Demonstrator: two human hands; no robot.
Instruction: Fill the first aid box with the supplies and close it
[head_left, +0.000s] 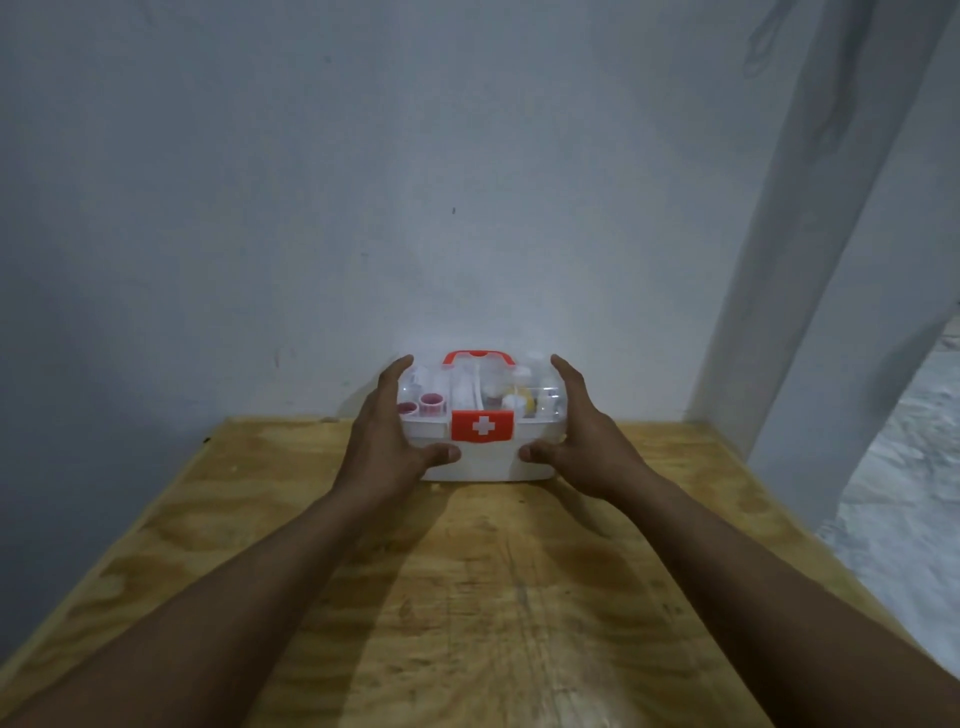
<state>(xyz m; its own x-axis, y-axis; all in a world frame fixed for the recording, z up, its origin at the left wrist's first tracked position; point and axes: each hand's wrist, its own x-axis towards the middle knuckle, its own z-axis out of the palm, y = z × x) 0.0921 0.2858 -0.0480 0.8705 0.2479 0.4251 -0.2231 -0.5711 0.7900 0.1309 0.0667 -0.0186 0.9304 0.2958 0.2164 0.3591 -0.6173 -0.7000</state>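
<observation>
A white first aid box (480, 462) with a clear lid, a red handle (478, 356) and a red latch bearing a white cross (482, 426) stands at the far end of the wooden table, close to the wall. Its lid is down. Through the lid I see supplies: two pink-capped containers (422, 405) at the left, white items in the middle, something yellow (528, 403) at the right. My left hand (387, 436) grips the box's left side, thumb on the front. My right hand (582, 436) grips its right side in the same way.
The plywood table (467, 597) stretches toward me from the box. A grey wall rises right behind the box. At the right stands a white post or wall edge (810, 291), with pale floor (904, 493) beyond the table's right edge.
</observation>
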